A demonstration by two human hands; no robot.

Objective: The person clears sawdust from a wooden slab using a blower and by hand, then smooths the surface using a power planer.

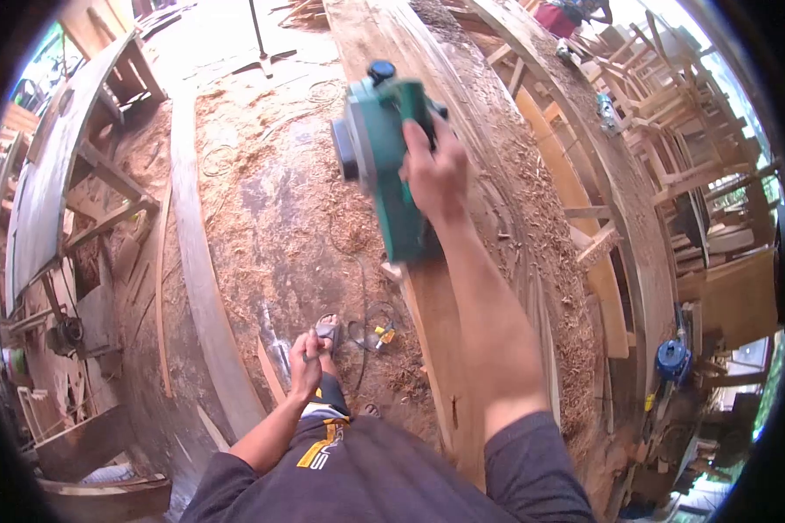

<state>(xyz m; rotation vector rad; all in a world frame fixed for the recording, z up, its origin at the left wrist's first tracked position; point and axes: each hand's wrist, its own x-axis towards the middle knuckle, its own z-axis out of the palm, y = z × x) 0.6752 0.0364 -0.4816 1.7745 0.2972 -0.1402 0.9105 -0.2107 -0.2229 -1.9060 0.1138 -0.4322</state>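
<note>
A green electric hand planer [391,196] rests on a long wooden plank [445,357]. Fingers of my right hand [438,170] are wrapped around its top handle, and the arm reaches forward along the plank. A dark round knob sits at the planer's far end. My left hand [305,362] is held low in front of my body, away from the planer, with its fingers curled closed. Whatever it may hold is hidden. Wood shavings [279,209] cover the ground beside the plank.
Another long board [196,253] lies on the ground at left, near a wooden bench [57,174]. A thick beam [619,192] runs along the right, with a blue power tool [673,359] near it. Stacked wooden frames [672,113] stand at far right. A person [571,13] is at the top.
</note>
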